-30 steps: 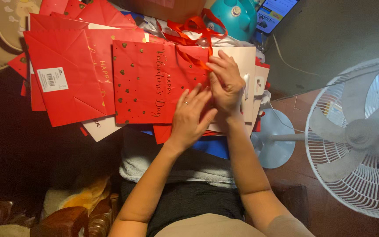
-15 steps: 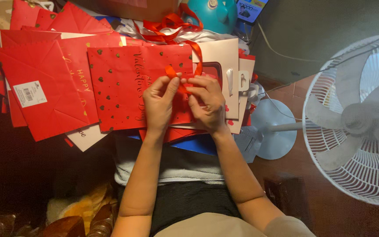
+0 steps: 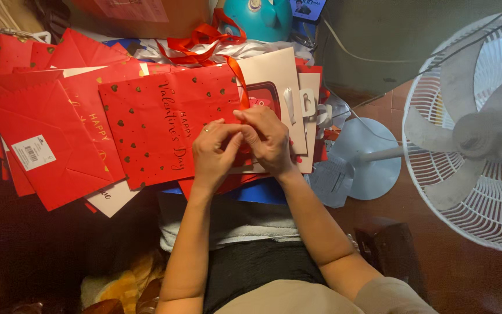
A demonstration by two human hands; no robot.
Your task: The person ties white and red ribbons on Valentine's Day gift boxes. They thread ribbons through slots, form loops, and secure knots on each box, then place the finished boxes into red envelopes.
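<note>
One red gift bag (image 3: 164, 125) with gold hearts and gold lettering lies flat on top of a spread of other red gift bags (image 3: 47, 145), too overlapped to count exactly; its long axis runs left to right in the view, with its open top edge toward the white pedestal fan (image 3: 472, 134). At that edge both hands meet: the left hand (image 3: 216, 151) and the right hand (image 3: 268, 139) are pressed together, fingertips pinching one red ribbon handle (image 3: 240, 81) that rises from the bag. One beige gift bag (image 3: 280, 87) lies under the hands, between the red bag and the fan. One teal round object (image 3: 257, 17) sits beyond the bags.
</note>
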